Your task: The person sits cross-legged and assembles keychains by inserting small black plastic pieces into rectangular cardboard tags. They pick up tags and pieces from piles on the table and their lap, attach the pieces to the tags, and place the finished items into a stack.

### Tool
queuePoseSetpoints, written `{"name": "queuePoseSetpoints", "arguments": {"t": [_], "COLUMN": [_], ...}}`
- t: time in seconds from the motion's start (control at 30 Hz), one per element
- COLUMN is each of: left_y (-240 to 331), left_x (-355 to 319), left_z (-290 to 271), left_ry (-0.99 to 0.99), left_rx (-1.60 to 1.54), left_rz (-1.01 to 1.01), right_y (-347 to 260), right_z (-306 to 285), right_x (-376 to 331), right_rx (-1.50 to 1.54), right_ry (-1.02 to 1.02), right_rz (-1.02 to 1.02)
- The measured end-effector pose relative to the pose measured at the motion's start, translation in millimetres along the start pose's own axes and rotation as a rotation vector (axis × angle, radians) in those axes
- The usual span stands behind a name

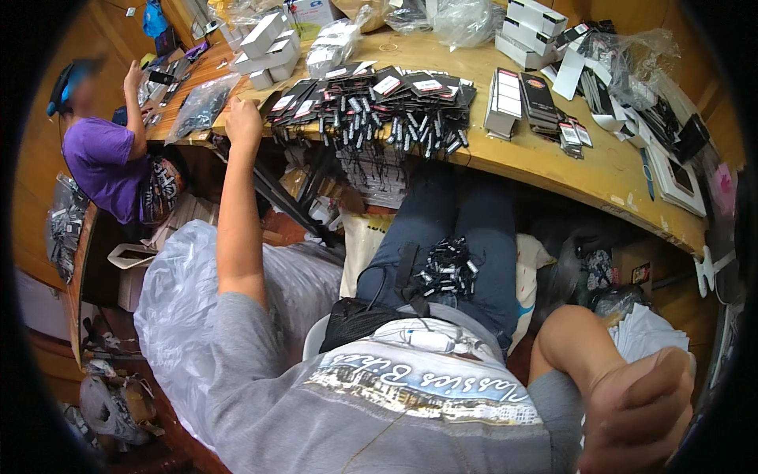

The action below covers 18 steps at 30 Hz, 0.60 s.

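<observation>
My left arm reaches forward to the table, and my left hand point(242, 120) is closed at its front edge. What it holds, if anything, is hidden. Right beside it lies a wide pile of black hang tags point(422, 84), whose black strings with pale plastic ends point(414, 134) droop over the edge. My right hand point(641, 404) is raised close to the camera at the lower right, its fingers curled and nothing visible in them. On my lap rests a small heap of loose black tag strings point(448, 268).
White boxes point(267, 49) and clear plastic bags point(466, 22) stand along the back of the wooden table point(474, 146). Stacked cards point(503, 103) lie right of the tags. A large plastic sack point(178, 292) stands at my left. Another person in purple point(103, 166) sits far left.
</observation>
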State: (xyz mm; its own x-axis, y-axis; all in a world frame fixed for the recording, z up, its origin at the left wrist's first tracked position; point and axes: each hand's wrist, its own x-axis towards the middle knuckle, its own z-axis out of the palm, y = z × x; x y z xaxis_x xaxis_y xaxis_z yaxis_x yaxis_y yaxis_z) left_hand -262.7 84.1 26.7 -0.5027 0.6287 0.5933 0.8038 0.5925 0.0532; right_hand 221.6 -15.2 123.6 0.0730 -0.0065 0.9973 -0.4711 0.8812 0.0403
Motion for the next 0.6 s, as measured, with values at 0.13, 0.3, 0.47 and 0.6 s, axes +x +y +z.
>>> {"name": "queuePoseSetpoints", "arguments": {"t": [0.13,0.3,0.47,0.6], "left_y": [0,-14,-22,23], "left_x": [0,17,6,-13], "left_z": [14,26,17,-28], "left_ry": [-0.13,-0.35,-0.086,0.316], "left_rx": [-0.045,-0.001,0.101,0.067], "left_rz": [0.062,0.118,0.165,0.242], "right_y": [-9,-17,-19,-20], "right_z": [-9,-21,-22,-21], "right_x": [-7,-11,-16,-18], "right_rx": [-0.025,-0.053,-0.072,-0.079], "right_ry": [0.016,0.057,0.057,0.073], "right_rz": [0.0,-0.004,0.012,0.022]}}
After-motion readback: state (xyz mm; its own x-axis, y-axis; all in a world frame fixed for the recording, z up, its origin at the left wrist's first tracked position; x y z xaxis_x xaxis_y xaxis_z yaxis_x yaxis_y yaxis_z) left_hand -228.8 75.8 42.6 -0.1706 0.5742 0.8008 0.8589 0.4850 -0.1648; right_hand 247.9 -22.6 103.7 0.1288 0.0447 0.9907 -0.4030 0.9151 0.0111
